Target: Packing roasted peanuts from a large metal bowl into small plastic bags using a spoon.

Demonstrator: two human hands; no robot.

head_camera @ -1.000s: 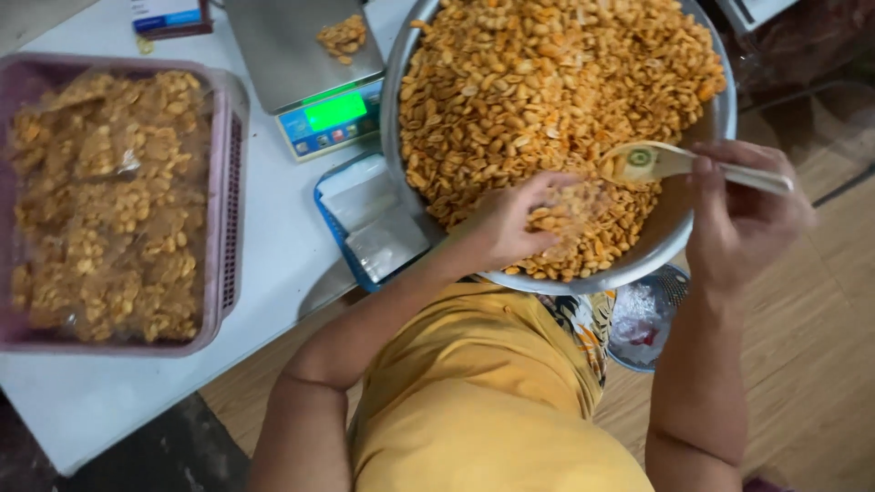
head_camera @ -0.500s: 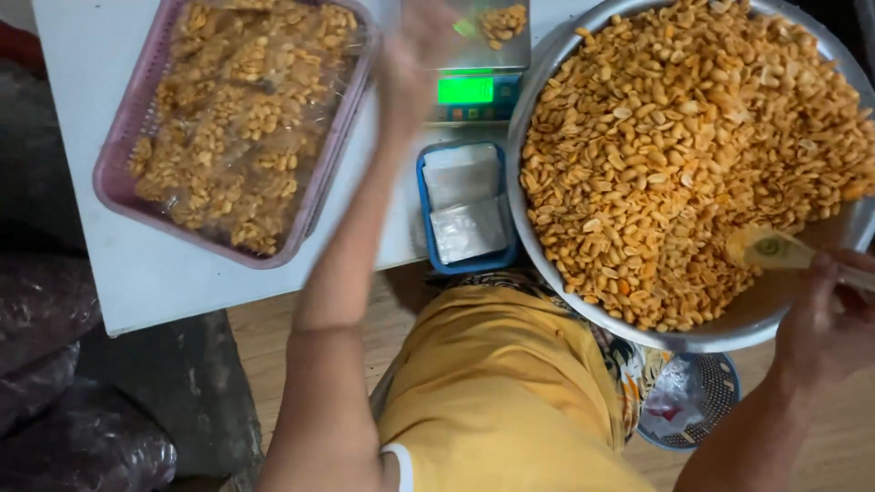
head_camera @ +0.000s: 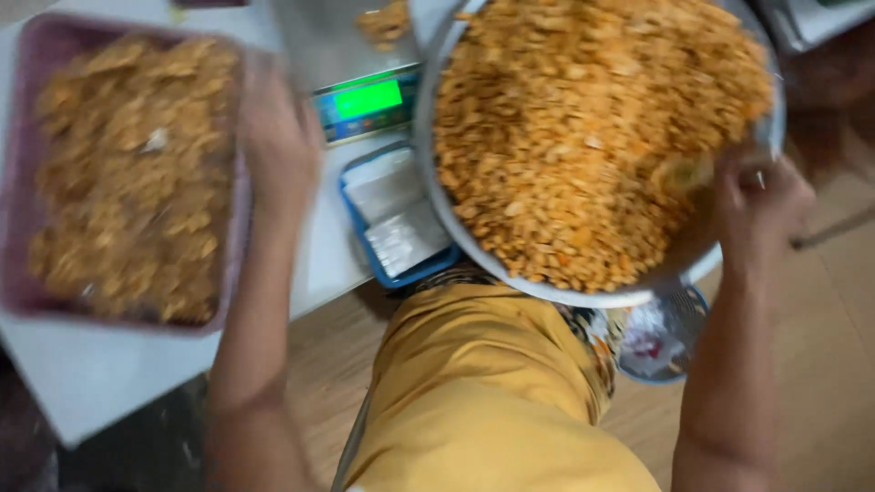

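- The picture is blurred by motion, so small details are hard to read.
- The left hand (head_camera: 278,150) is stretched out over the right edge of the pink basket (head_camera: 27,164), which stands at the left on the white table (head_camera: 100,374). The hand is too smeared to say whether its fingers are spread or closed, or whether it holds anything.
- The pink basket is full of roasted peanuts that look packed in clear bags (head_camera: 128,173). I judge that it serves as the place where filled packs are collected, which would explain why the hand is there.
- The right hand (head_camera: 761,205) is at the right rim of the big metal bowl (head_camera: 583,296). It seems closed around a scoop (head_camera: 688,173), of which only a pale blur shows in the nuts; the exact grip I cannot tell.
- The bowl holds the loose peanuts (head_camera: 583,118) and hangs partly over the near table edge, close to the body, so both hands reach it easily.
- A digital scale (head_camera: 360,96) with a green lit screen stands far, between basket and bowl, with a few nuts on its plate.
- Just near to the scale lies a blue tray (head_camera: 351,214) with empty clear bags (head_camera: 392,214), probably kept there to be taken one by one.
- On the floor under the bowl stands a small blue basket (head_camera: 688,314) with crumpled plastic in it.
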